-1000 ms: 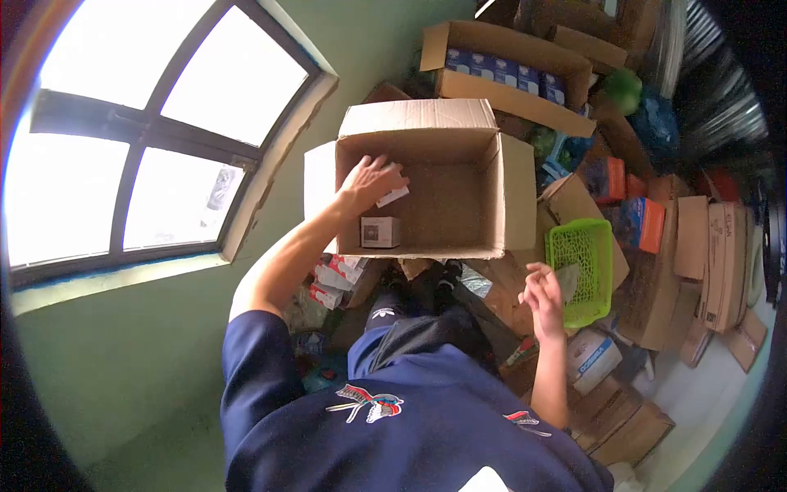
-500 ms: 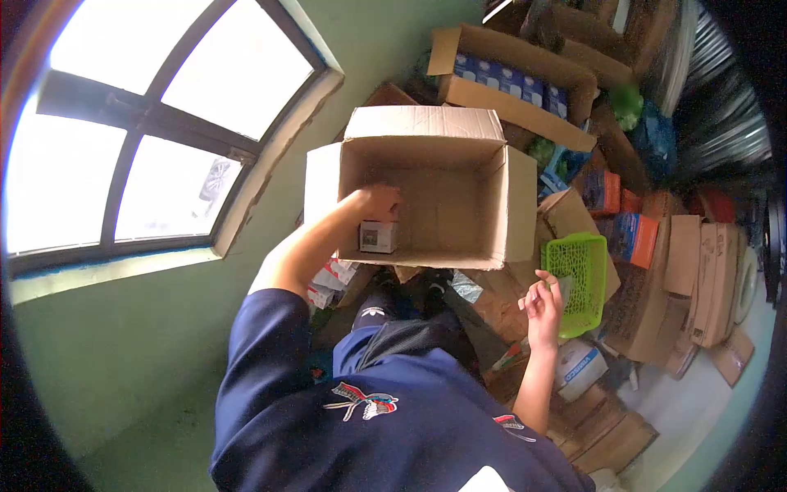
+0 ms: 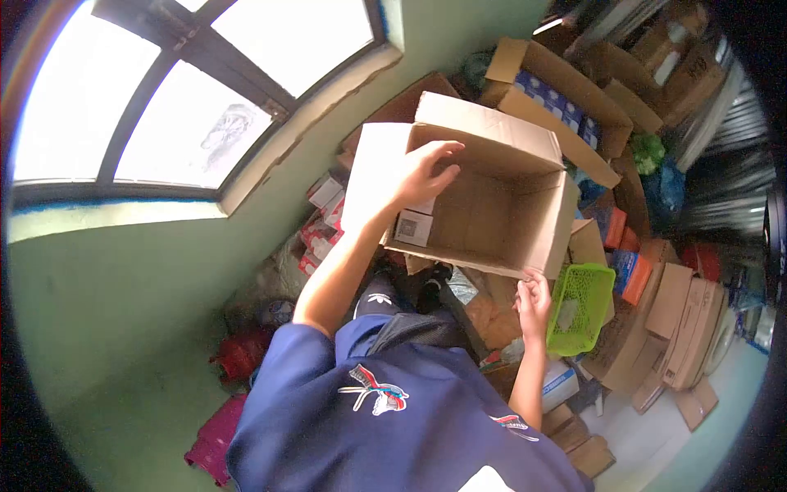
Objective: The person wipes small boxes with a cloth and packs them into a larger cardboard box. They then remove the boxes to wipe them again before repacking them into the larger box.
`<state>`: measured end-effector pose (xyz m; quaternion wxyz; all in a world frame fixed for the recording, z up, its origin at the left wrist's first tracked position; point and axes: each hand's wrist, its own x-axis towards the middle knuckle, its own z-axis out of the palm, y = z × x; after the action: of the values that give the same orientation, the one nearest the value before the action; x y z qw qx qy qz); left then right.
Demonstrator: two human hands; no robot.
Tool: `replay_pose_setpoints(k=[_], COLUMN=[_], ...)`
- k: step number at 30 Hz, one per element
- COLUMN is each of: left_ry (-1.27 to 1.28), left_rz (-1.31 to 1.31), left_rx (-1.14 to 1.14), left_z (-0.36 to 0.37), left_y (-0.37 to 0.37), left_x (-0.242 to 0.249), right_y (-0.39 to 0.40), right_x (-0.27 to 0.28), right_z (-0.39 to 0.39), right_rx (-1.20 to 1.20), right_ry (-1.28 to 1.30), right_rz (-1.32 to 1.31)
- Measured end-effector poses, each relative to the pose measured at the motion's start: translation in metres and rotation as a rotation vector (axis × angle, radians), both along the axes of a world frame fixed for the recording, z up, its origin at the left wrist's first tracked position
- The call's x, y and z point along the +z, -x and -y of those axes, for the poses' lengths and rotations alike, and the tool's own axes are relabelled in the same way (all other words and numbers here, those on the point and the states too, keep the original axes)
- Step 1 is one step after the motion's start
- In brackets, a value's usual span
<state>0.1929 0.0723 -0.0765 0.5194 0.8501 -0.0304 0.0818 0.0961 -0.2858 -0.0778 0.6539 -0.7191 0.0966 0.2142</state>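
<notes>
A cardboard box [image 3: 500,193] stands in front of me with its flaps folded out. Inside its left near corner sits a small white carton [image 3: 413,228] with a square printed code, and a second white carton [image 3: 424,207] shows partly behind it. My left hand [image 3: 426,174] is over the left side of the box, above the cartons, with thumb and fingers spread and nothing in them. Loosely bent, the fingers of my right hand [image 3: 533,302] are right at the box's near right corner; no object shows in them.
To the right lies a green plastic basket [image 3: 580,310]. Behind is an open carton [image 3: 566,78] of blue-and-white packs. Flattened cardboard [image 3: 693,332] leans at the far right. A window [image 3: 197,123] and red-and-white packets [image 3: 318,238] are on the left.
My left hand has come up from the small carton and opened. My right hand has come closer to the box's corner. The view has turned, tilting the box; a second carton now shows.
</notes>
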Motion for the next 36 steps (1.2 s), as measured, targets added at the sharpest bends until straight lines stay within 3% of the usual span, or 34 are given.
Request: replay_pose_setpoints(k=[1, 2, 4, 6, 8, 12, 14, 16, 18, 21, 23, 24, 26, 29, 31, 36], left_ry=[0.340, 0.357, 0.393, 0.527, 0.418, 0.059, 0.011, 0.201, 0.296, 0.292, 0.241, 0.176, 0.140, 0.263, 0.214, 0.017], left_rz=[0.016, 0.020, 0.178, 0.069, -0.163, -0.658, -0.744, -0.885, -0.808, -0.868, -0.959, -1.043, -1.002, -1.142, -1.228, -0.902], left_rx=[0.049, 0.168, 0.503, 0.789, 0.987, 1.020, 0.973, 0.968, 0.988, 1.105, 1.119, 1.139, 1.122, 1.090, 1.077, 1.062], left_z=[-0.010, -0.027, -0.067, -0.101, -0.129, -0.144, -0.138, -0.138, -0.136, -0.133, -0.129, -0.130, -0.134, -0.141, -0.145, -0.136], left_y=[0.024, 0.053, 0.102, 0.146, 0.185, 0.260, 0.277, 0.279, 0.272, 0.243, 0.226, 0.218, 0.210, 0.206, 0.201, 0.225], left_x=[0.025, 0.051, 0.028, -0.012, -0.086, -0.250, -0.307, -0.355, -0.399, -0.431, -0.427, -0.420, -0.416, -0.405, -0.364, -0.271], right_y=[0.002, 0.004, 0.008, 0.014, 0.016, 0.017, 0.017, 0.019, 0.022, 0.029, 0.033, 0.034, 0.039, 0.033, 0.034, 0.026], right_x=[-0.008, -0.016, -0.022, -0.031, -0.033, -0.036, -0.033, -0.032, -0.027, -0.033, -0.017, -0.024, -0.041, -0.018, -0.006, 0.011], right_z=[-0.003, -0.005, -0.011, -0.013, -0.014, -0.011, -0.017, -0.020, -0.023, -0.019, -0.037, -0.036, -0.032, -0.054, -0.061, -0.075], right_rx=[0.012, 0.030, 0.006, -0.037, -0.008, 0.010, -0.020, -0.040, -0.051, 0.038, 0.072, 0.070, 0.088, 0.033, 0.015, 0.163], right_ry=[0.148, 0.294, 0.420, 0.534, 0.624, 0.650, 0.687, 0.706, 0.750, 0.772, 0.851, 0.857, 0.822, 0.725, 0.686, 0.856], right_rz=[0.129, 0.260, 0.281, 0.323, 0.355, 0.303, 0.295, 0.319, 0.244, 0.391, 0.083, 0.089, 0.356, 0.137, -0.011, 0.231])
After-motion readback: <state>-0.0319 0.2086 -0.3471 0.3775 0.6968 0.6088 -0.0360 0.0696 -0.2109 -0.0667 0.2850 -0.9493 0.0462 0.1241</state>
